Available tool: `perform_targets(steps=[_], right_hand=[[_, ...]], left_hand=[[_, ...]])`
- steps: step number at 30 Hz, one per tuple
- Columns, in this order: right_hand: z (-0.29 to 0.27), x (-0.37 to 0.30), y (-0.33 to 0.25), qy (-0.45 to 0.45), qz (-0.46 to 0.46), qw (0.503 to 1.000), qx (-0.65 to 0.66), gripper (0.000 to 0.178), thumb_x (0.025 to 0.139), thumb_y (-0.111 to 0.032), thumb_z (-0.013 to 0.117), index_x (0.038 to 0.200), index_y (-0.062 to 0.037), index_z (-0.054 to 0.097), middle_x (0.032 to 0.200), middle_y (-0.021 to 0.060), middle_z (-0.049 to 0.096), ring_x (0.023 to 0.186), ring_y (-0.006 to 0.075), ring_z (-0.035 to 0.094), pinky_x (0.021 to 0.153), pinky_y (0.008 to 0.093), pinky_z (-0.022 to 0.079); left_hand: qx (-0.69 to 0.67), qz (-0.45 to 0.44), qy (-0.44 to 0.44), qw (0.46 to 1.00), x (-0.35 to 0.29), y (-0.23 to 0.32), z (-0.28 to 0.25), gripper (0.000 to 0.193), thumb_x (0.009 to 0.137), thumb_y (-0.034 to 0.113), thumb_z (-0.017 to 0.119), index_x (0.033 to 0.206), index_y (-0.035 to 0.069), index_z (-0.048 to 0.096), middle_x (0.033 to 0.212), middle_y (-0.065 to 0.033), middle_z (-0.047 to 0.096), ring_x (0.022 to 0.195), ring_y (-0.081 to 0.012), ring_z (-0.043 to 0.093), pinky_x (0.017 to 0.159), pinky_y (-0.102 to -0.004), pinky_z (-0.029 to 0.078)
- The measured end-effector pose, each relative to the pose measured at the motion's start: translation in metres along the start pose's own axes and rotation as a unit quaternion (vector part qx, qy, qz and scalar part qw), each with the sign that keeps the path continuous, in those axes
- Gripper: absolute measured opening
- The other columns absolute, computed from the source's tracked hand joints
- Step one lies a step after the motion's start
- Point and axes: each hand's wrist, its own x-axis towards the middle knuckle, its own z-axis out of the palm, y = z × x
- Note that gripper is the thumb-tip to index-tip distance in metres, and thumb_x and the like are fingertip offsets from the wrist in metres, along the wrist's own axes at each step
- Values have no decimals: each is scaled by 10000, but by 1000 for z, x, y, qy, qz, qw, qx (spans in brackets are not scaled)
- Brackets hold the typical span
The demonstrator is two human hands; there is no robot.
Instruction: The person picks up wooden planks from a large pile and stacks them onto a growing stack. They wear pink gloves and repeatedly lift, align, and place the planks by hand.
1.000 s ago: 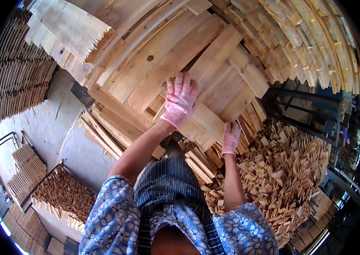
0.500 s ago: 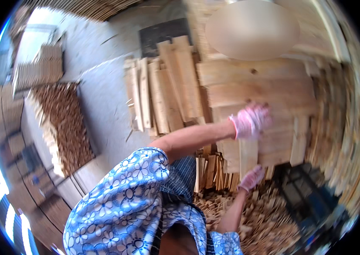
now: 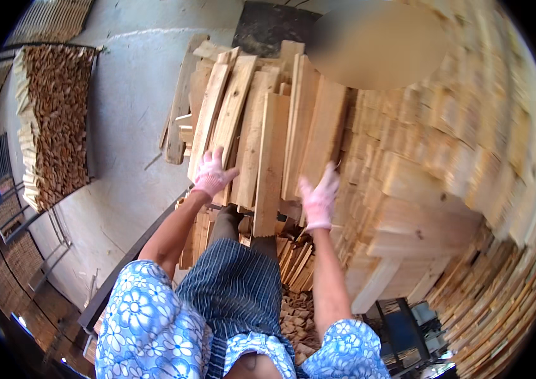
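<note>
In front of me lies a heap of loose wooden boards [image 3: 252, 145], most of them pointing away from me. One light board [image 3: 272, 158] rests on top in the middle, its near end over my legs. My left hand [image 3: 214, 174], in a pink glove, spreads its fingers over the boards at the heap's left side. On the right side, my right hand [image 3: 320, 197], gloved in pink too, has thumb and fingers apart beside a wide board [image 3: 323, 126]. Nothing is held in either hand. Whether the fingertips touch the wood, I cannot tell.
Wide flat wooden panels [image 3: 429, 215] and a long stack of planks [image 3: 470, 126] fill the right side. Across the grey floor [image 3: 132, 88] at left stands a block of stacked wood pieces [image 3: 62, 120]. Wood offcuts [image 3: 296, 316] lie below my right arm, near a dark metal frame [image 3: 401, 328].
My view has turned rightward. Both hands have left the wide panel at the right and are now over the loose board heap, one at each side, fingers spread.
</note>
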Motion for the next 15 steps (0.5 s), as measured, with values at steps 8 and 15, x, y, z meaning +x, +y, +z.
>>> perform_targets(steps=[8,15], right_hand=[[85,100,-1,-47,138,986,-84,1182,762,-613,817,1653,-223,144,1494,301,356,1344,489,443,1087,544,444],[57,95,18,-26,112,993,12,1023,784,-397,834,1610,-179,271,1457,308,396,1362,483,444,1133,516,409]], left_hand=[[-129,-33,38,990,93,-21,13,1100,759,458,831,1630,136,242,1472,-313,438,1342,-481,485,1113,-517,437],[-244,-6,78,967,71,-40,-7,926,737,327,802,1552,123,412,1339,-313,522,1244,-489,528,1110,-501,434]])
